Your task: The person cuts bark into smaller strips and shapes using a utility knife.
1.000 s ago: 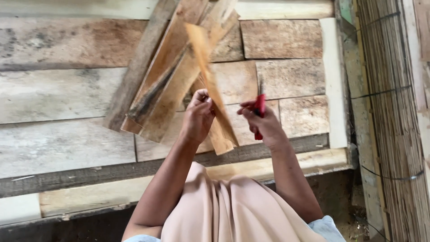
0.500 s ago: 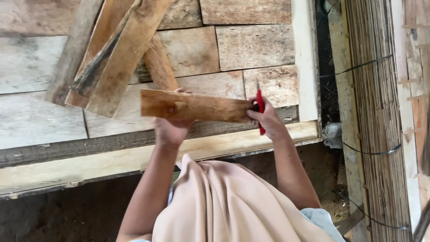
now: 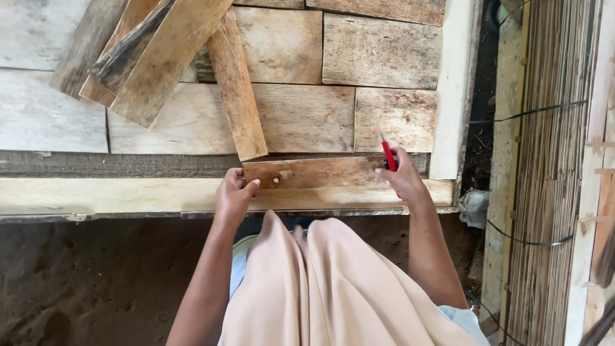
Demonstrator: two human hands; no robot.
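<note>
the plank platform (image 3: pixel 160 122) fills the view, loose boards (image 3: pixel 150 54) piled on it. at its near edge a short brown board (image 3: pixel 320 172) lies crosswise, being set in place. the left hand (image 3: pixel 234 195) grips its left end; the right hand (image 3: pixel 402 179) steadies the other end, fingers clasping a red pencil (image 3: pixel 388 154). marking it likely calls for holding the board steady.

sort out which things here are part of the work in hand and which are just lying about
In hand: short brown board, gripped by left hand and right hand; red pencil in the right hand.

Lying about: leaning plank, stacked planks, bamboo screen.
</note>
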